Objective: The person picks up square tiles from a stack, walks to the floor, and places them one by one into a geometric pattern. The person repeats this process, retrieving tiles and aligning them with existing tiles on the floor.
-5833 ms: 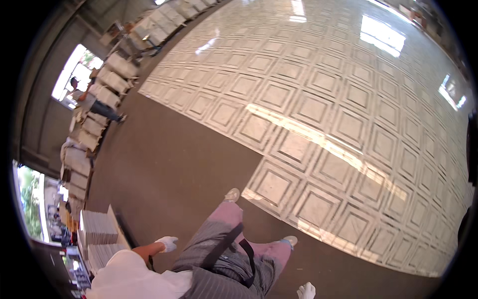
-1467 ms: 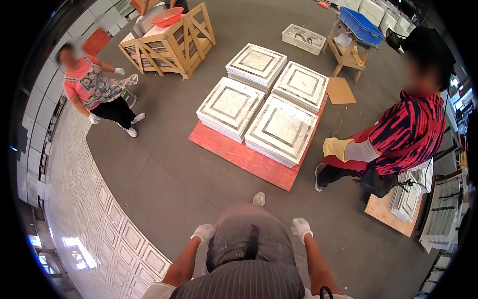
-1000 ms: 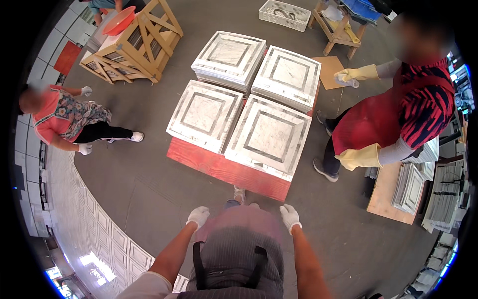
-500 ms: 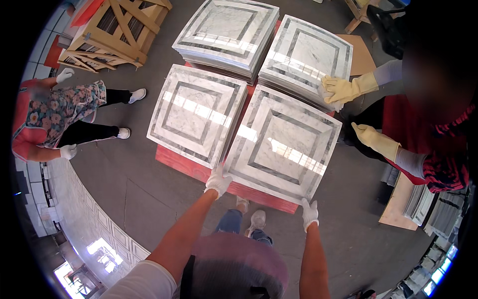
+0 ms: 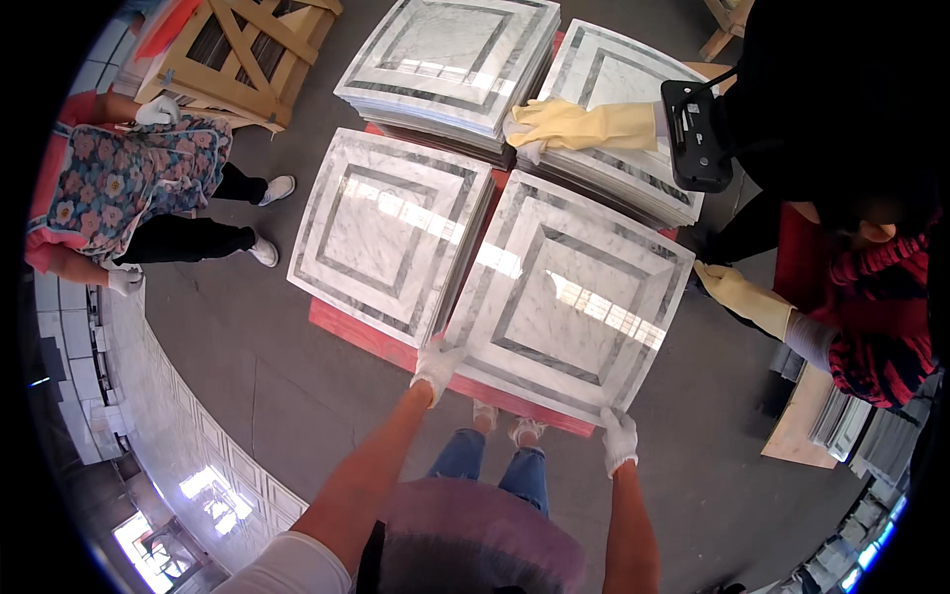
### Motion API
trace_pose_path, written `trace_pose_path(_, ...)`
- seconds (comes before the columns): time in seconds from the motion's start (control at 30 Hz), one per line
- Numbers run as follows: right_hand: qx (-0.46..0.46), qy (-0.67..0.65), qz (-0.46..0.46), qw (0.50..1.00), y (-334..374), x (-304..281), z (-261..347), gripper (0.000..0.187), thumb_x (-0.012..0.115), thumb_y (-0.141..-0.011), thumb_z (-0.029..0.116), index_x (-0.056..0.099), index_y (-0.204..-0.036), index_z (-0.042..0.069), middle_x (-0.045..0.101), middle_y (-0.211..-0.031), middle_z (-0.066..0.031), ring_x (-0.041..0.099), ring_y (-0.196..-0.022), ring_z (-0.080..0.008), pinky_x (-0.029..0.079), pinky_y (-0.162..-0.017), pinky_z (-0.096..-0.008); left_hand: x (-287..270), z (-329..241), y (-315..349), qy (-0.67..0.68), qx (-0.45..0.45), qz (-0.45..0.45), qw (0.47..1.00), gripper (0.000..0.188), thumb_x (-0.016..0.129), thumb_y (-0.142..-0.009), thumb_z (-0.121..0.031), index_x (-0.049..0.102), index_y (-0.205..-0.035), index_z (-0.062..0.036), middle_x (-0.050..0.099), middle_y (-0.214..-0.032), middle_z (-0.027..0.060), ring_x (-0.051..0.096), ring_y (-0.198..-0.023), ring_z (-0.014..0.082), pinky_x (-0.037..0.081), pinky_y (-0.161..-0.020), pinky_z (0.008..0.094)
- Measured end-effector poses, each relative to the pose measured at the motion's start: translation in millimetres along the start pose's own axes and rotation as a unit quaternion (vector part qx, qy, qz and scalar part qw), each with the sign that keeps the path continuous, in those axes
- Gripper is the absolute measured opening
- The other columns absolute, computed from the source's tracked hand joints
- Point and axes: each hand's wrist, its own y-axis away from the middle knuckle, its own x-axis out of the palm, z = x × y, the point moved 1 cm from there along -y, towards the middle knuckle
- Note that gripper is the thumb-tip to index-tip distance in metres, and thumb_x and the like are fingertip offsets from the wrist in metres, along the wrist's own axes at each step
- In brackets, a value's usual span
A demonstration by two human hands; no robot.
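A square polished marble tile (image 5: 554, 287), white with grey border bands, lies at the near right of four-cornered piles on a red pallet (image 5: 371, 337). My left hand (image 5: 436, 366), in a white knit glove, grips its near left corner. At its near right corner my right hand (image 5: 620, 440), gloved alike, holds the edge; fingertips on the underside are hidden. Left of it is another tile stack (image 5: 381, 233), close to my left fingers. Behind are a back left stack (image 5: 450, 59) and a back right stack (image 5: 633, 69) with the same pattern.
A co-worker's yellow glove (image 5: 579, 126) rests on the back right stack; their other yellow glove (image 5: 747, 295) is near my tile's right corner. Another person in a floral apron (image 5: 129, 188) stands left. A wooden crate (image 5: 262, 59) is behind; a long patterned slab (image 5: 183, 416) curves along the left.
The co-worker has leaned in, one yellow glove moving left across the back right stack. My tile looks slightly larger toward its right side. The person at left has shifted; my hands keep their hold.
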Motion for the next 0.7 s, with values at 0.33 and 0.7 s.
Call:
trace_pose_path(0.33,0.014,-0.094,0.067,0.993,32.3,-16.1,30.3,0.047,0.068,-0.084,0.021,0.053,-0.123,-0.002,0.059,-0.100,-0.0002,0.049,-0.076,-0.0074,0.041,-0.064,-0.0242,-21.0,-35.1,18.7,0.126,-0.054,0.023,0.990,0.048,0.071,-0.079,-0.029,0.058,-0.107,0.0077,0.063,-0.092,0.0105,0.058,-0.081,0.0167,0.046,-0.072,0.0287)
trace_pose_path(0.7,0.099,-0.117,0.088,0.984,51.7,-43.3,47.3,0.049,0.068,-0.084,0.026,0.055,-0.124,0.001,0.060,-0.097,0.0007,0.052,-0.078,-0.0081,0.042,-0.067,-0.0224,-39.4,-96.0,42.2,-0.185,-0.052,0.115,0.974,0.080,0.058,-0.081,-0.065,0.061,-0.112,0.0088,0.065,-0.091,0.0159,0.061,-0.081,0.0238,0.049,-0.069,0.0321)
